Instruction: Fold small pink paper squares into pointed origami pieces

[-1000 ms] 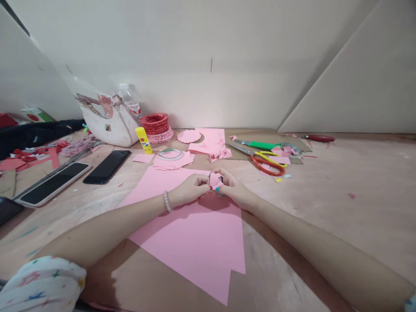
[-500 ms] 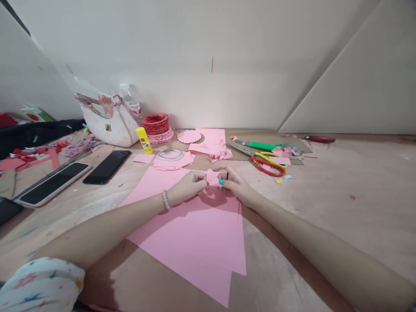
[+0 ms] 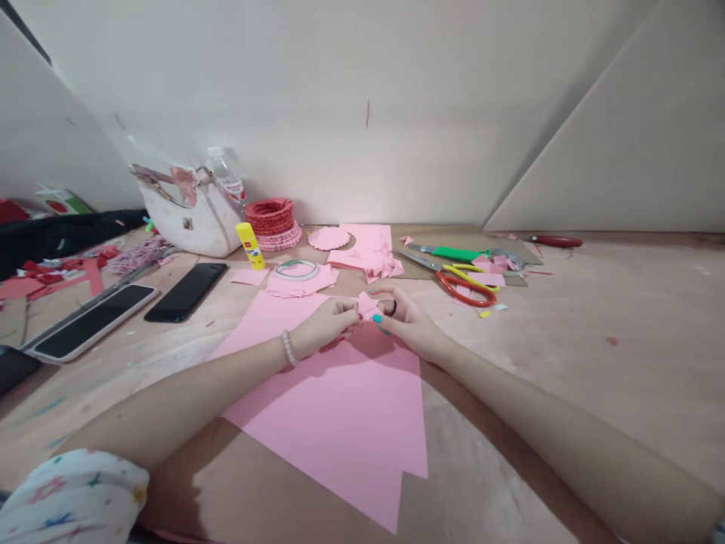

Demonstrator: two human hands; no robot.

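A small pink paper piece (image 3: 368, 305), star- or flower-like in outline, is held just above the far part of large pink paper sheets (image 3: 334, 408). My left hand (image 3: 328, 325) pinches its left edge, fingers closed. From the right, my right hand (image 3: 413, 326) grips the piece between thumb and fingers, the thumb lying over its lower right side. The fingertips partly cover the piece. Beyond the hands lie folded pink paper scraps (image 3: 382, 264) and a roll of clear tape (image 3: 296, 270) on pink paper cutouts (image 3: 275, 287).
Orange-handled scissors (image 3: 467, 290) and a green-handled cutter (image 3: 458, 254) lie at the back right. A yellow glue stick (image 3: 250, 245) stands near stacked red rings (image 3: 270, 219). Two phones (image 3: 186, 292) (image 3: 96, 323) lie left, before a white handbag (image 3: 198, 219) and a bottle (image 3: 227, 180).
My right thumb and fingers have shifted slightly left over the small paper piece. The left hand keeps its pinch almost in place.
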